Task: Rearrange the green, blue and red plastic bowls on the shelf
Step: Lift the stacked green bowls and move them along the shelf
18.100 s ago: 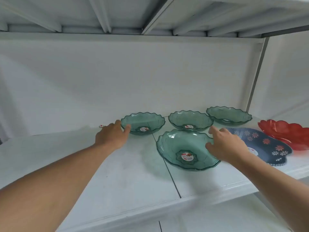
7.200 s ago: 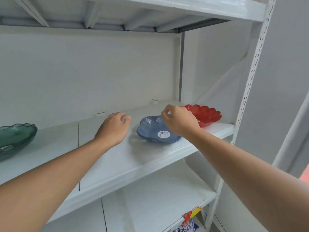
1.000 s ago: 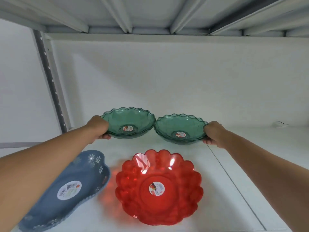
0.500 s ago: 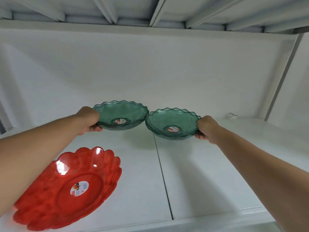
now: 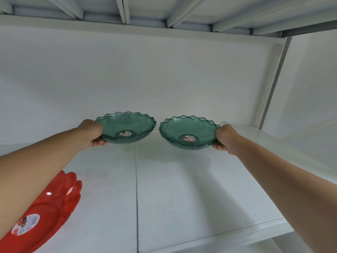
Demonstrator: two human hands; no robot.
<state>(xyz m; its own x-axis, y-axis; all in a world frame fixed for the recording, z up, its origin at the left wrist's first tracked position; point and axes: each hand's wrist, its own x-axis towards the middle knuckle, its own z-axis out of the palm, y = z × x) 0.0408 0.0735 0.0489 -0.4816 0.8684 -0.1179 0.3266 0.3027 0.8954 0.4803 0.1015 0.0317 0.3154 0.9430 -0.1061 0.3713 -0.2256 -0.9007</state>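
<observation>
Two translucent green bowls with wavy rims are held side by side above the white shelf (image 5: 182,189). My left hand (image 5: 92,133) grips the left green bowl (image 5: 127,125) by its left rim. My right hand (image 5: 226,138) grips the right green bowl (image 5: 189,131) by its right rim. Each looks like a nested stack, with doubled rims showing. A small gap separates the two. The red scalloped bowl (image 5: 45,212) lies on the shelf at the lower left, partly hidden by my left forearm. The blue bowl is out of view.
The shelf's back wall is close behind the green bowls, and the ribbed underside of the upper shelf (image 5: 164,13) hangs overhead. A grey upright post (image 5: 273,83) stands at the right. A seam (image 5: 136,189) runs front to back across the shelf.
Both green bowls have travelled to the right along the shelf in my hands. The view followed, so the red bowl slid to the lower left edge and the blue bowl left the frame.
</observation>
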